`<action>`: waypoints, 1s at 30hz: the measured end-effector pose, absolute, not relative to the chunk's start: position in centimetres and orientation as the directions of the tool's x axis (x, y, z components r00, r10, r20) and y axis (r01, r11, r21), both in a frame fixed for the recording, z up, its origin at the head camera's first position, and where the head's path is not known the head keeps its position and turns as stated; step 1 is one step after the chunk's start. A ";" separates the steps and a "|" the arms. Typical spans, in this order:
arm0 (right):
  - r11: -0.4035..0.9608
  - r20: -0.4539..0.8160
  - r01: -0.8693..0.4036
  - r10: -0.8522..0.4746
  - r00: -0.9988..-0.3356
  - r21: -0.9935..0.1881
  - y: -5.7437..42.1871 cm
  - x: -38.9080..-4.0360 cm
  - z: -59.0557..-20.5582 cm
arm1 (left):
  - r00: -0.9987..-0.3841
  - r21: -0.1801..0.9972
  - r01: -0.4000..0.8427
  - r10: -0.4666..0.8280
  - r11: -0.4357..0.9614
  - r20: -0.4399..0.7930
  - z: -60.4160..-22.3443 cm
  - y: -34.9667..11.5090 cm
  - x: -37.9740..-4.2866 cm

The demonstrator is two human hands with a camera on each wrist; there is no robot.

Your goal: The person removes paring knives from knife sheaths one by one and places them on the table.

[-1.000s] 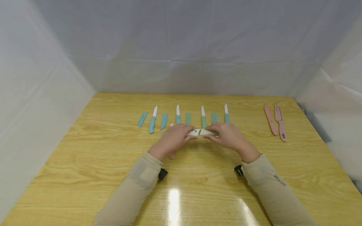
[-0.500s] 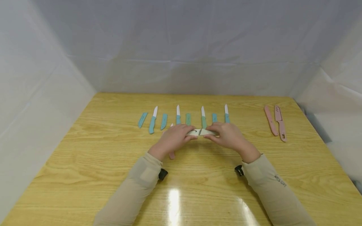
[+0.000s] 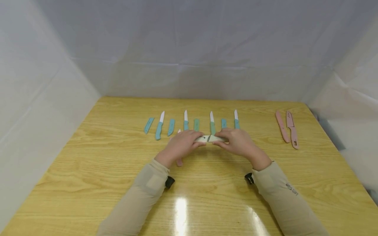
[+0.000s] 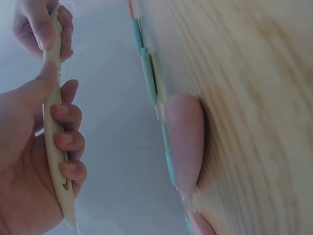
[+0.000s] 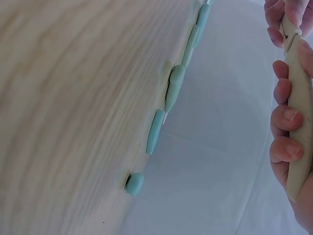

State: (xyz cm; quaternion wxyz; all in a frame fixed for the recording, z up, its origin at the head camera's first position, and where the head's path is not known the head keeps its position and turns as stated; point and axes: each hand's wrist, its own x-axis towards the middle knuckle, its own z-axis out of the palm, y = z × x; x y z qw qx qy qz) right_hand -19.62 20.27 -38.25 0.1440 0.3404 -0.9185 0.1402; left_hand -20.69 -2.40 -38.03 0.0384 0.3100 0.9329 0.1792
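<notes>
A cream paring knife [image 5: 299, 105] and its cream sheath [image 4: 53, 142] meet end to end in the air above the table, a thin dark slanted line marking their joint. My left hand [image 3: 183, 143] grips the sheath, fingers curled round it with the thumb along its side. Opposite it, my right hand [image 3: 239, 141] grips the handle. The blade is out of sight. Under my left hand lies a pink knife [image 3: 179, 162], mostly hidden in the head view; its rounded pink handle shows large in the left wrist view.
Along the back lie blue knives [image 3: 158, 130], a green knife [image 3: 212, 127], blue sheaths [image 3: 171, 127] and a green sheath [image 3: 196, 124], blades bare and pointing away. Two long pink pieces, a slim one [image 3: 282, 127] and a slotted knife [image 3: 292, 129], lie at the right of the wooden table [image 3: 118, 164].
Both hands keep their hold on the cream knife and sheath, almost still. No other thing has visibly moved; the head view shifts very slightly.
</notes>
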 end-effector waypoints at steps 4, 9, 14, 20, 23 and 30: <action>0.727 0.358 -0.667 -0.587 -0.726 -0.160 20.3 -19.7 -38.4 | -0.802 0.363 0.567 0.596 0.740 0.038 -38.1 -2.5 -20.7; 0.727 0.375 -0.666 -0.577 -0.725 -0.168 20.6 -19.9 -38.5 | -0.809 0.356 0.561 0.587 0.747 0.042 -38.1 -2.6 -21.0; 0.726 0.374 -0.662 -0.571 -0.730 -0.184 20.9 -19.9 -38.5 | -0.814 0.361 0.551 0.580 0.753 0.032 -38.2 -2.7 -21.2; 0.737 0.358 -0.648 -0.562 -0.746 -0.191 21.0 -19.9 -38.2 | -0.827 0.398 0.516 0.562 0.759 0.001 -37.9 -3.0 -21.1; 0.744 0.356 -0.641 -0.556 -0.751 -0.189 21.2 -19.9 -38.1 | -0.835 0.415 0.494 0.550 0.764 -0.018 -37.8 -3.2 -20.9; 0.748 0.361 -0.638 -0.553 -0.751 -0.182 21.4 -19.9 -38.2 | -0.836 0.411 0.494 0.549 0.766 -0.019 -38.0 -3.4 -21.0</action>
